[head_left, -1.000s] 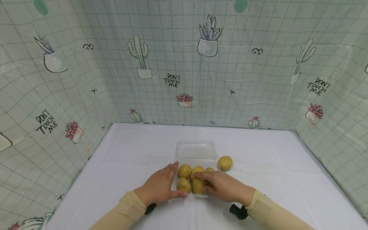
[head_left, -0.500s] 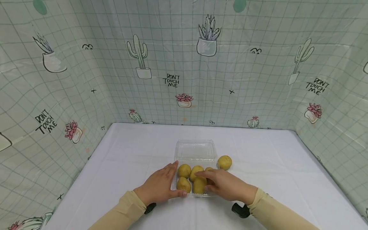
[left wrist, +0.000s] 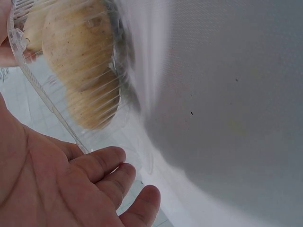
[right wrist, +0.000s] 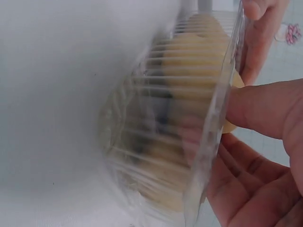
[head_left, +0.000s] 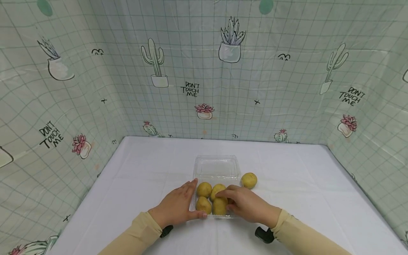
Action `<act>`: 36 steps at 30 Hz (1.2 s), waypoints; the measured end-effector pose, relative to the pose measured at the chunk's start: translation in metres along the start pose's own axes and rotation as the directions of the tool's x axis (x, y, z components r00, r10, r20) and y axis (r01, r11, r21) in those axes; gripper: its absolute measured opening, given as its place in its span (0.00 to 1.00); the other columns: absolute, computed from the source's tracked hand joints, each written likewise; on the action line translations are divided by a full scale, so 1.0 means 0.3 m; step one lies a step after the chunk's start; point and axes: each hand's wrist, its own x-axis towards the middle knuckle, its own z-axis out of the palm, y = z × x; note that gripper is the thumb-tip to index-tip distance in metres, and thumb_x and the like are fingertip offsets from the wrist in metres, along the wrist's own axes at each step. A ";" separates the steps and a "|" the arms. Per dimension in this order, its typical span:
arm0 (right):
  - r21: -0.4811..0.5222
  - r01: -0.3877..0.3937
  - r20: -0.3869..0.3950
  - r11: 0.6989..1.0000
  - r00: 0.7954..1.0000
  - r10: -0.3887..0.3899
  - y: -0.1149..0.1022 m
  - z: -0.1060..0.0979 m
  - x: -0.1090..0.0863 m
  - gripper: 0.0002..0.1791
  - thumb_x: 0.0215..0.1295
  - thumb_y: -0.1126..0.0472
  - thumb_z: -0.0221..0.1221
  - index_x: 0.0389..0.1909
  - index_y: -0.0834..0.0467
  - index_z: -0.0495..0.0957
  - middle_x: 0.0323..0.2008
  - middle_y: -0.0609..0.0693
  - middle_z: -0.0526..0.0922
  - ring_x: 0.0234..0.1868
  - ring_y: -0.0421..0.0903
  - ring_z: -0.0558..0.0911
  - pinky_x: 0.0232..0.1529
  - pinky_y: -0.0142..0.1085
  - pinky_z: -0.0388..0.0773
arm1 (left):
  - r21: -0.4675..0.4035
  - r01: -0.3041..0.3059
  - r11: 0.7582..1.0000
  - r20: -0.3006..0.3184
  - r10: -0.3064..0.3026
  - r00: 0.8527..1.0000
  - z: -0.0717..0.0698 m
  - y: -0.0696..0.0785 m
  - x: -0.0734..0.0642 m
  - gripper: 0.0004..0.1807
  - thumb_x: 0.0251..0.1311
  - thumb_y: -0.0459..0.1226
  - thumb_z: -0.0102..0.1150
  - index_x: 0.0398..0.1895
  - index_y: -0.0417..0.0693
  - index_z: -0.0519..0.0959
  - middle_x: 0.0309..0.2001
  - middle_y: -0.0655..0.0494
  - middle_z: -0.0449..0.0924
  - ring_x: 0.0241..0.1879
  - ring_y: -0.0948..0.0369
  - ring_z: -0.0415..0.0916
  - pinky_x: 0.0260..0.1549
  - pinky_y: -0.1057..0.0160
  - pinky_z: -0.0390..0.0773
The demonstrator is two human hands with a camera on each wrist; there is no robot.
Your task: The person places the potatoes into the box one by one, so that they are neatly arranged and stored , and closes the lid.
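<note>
A clear plastic clamshell box [head_left: 216, 167] lies with its lid folded back, several yellow potatoes in its base. My left hand [head_left: 176, 206] rests along the box's left side, fingers fairly straight and thumb at the front rim; the left wrist view shows the fingertips [left wrist: 113, 165] right by the wall. My right hand [head_left: 247, 204] reaches over the right part of the box. Its curled index finger and thumb hold the front middle potato [head_left: 219, 206]. In the right wrist view its thumb [right wrist: 258, 106] presses the potato over the rim, other fingers dipping inside. The box's right part is hidden beneath this hand.
One loose potato [head_left: 249, 180] sits on the white tablecloth [head_left: 287, 184] just right of the box. Behind the table and at both sides hangs a cactus-printed sheet [head_left: 204, 63]. Dark wrist-camera parts [head_left: 264, 234] show beneath the wrists.
My right hand and the front middle potato shifted slightly right, then slightly back left. The back right potato, visible earlier, is now covered by the hand. My left hand has stayed put.
</note>
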 end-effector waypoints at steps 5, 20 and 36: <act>0.008 0.013 -0.010 1.000 1.000 -0.013 -0.002 0.012 0.010 0.24 0.61 0.69 0.68 0.59 0.54 0.80 0.51 0.46 0.80 0.48 0.40 0.79 0.47 0.35 0.80 | -0.005 -0.003 1.000 -0.001 0.003 1.000 -0.005 0.001 -0.002 0.60 0.57 0.71 0.53 0.76 0.32 0.54 0.73 0.39 0.60 0.70 0.45 0.60 0.65 0.49 0.65; -0.006 0.022 -0.027 1.000 0.999 -0.023 0.016 -0.001 -0.006 0.27 0.62 0.67 0.68 0.62 0.57 0.77 0.51 0.48 0.79 0.45 0.42 0.80 0.44 0.34 0.80 | 0.001 -0.002 1.000 -0.001 0.002 1.000 -0.004 0.001 -0.002 0.60 0.58 0.70 0.55 0.76 0.32 0.53 0.73 0.39 0.60 0.71 0.47 0.60 0.66 0.49 0.64; -0.005 -0.009 -0.005 1.000 1.000 0.009 0.018 -0.031 -0.014 0.26 0.62 0.64 0.69 0.62 0.57 0.77 0.50 0.48 0.80 0.41 0.41 0.78 0.40 0.32 0.79 | 0.000 0.000 1.000 -0.009 0.000 1.000 -0.008 0.003 -0.001 0.61 0.57 0.71 0.55 0.76 0.32 0.54 0.72 0.39 0.62 0.70 0.46 0.61 0.65 0.49 0.65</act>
